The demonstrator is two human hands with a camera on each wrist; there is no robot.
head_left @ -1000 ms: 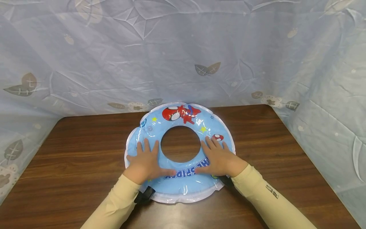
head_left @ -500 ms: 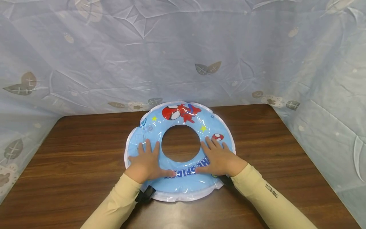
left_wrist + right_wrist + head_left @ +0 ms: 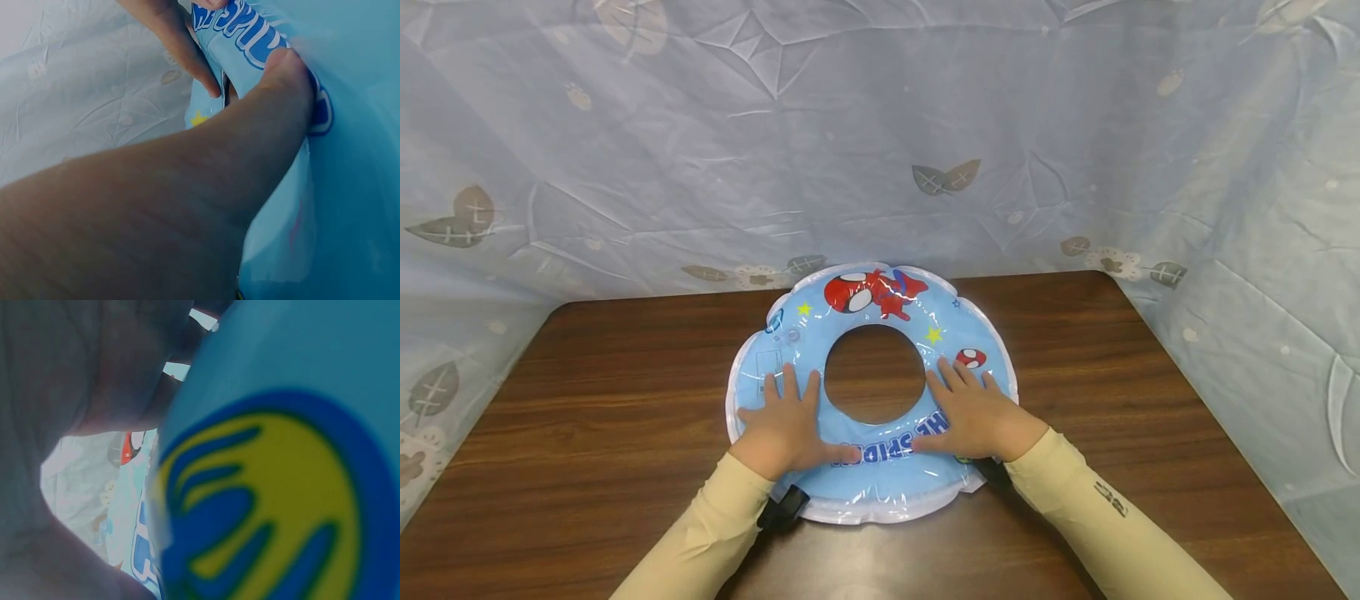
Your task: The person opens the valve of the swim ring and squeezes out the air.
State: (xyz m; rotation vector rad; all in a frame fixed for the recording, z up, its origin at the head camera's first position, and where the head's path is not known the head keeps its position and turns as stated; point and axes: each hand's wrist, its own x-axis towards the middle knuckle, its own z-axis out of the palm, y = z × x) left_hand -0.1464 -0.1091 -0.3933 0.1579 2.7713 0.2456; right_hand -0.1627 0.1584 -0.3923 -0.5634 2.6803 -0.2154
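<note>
A light blue inflatable swim ring (image 3: 880,492) with a clear-white rim, red cartoon figure, yellow stars and blue lettering lies flat on the table. My left hand (image 3: 782,433) rests spread on its near left part, thumb pointing inward along the lettering. Mirroring it, my right hand (image 3: 981,417) rests spread on the near right part, fingertips by the central hole. Close up in the left wrist view, the left thumb (image 3: 284,81) presses on the blue letters of the ring. The right wrist view shows a yellow and blue print (image 3: 300,487) on the ring beside the right hand.
The brown wooden table (image 3: 1150,417) surrounds the ring on all sides. A grey-blue curtain (image 3: 850,150) with leaf prints hangs behind and on both sides. Black straps (image 3: 782,507) sit at the wrists, below the cream sleeves (image 3: 715,517).
The ring and table appear very slightly higher in the head view. Both hands stay spread on the ring, with the left hand shifted only a little.
</note>
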